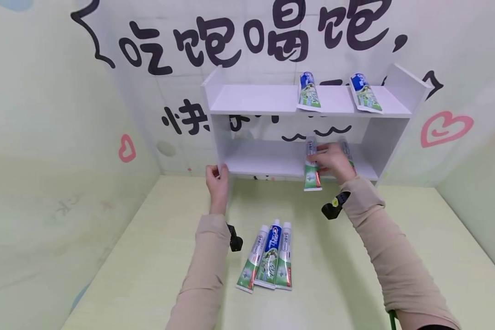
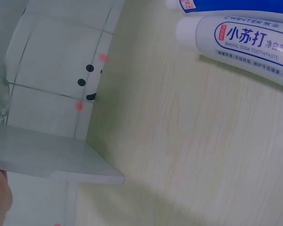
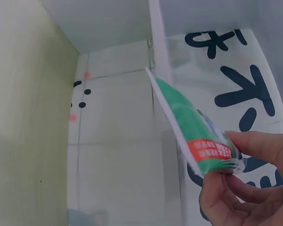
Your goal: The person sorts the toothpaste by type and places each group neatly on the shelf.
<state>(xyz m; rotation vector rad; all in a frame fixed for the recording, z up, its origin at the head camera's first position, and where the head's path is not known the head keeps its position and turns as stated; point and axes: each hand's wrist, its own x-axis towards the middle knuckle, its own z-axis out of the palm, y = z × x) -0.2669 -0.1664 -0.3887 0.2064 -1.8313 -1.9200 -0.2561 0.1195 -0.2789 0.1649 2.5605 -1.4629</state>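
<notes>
Both of my hands are busy at this white shelf unit (image 1: 222,137) right now. My right hand (image 1: 332,160) has a white-and-green toothpaste tube (image 1: 312,176) pinched between thumb and fingers at the lower board (image 1: 264,156) — cap end toward the wall (image 1: 148,110), flat crimped end poking out past the front edge. Can't tell if the tube is actually resting on the board. The right wrist view shows the red patch (image 3: 210,149) near its crimped end pretty well.

Left hand (image 1: 217,181) is gripping the unit's left side, down by the lower board.

Just right of the held tube there's another tube (image 1: 346,151) on the same board, partly hidden behind my right hand. Up on the top board (image 1: 253,98) are two blue-and-green tubes (image 1: 309,91), set apart, both toward the right half.

Down on the tabletop (image 1: 156,275) three more lie bunched side by side between my arms, caps toward the shelves: a blue-and-green one (image 1: 271,256) in the middle, with a white-and-green one on either side — the left one's slanted.
</notes>
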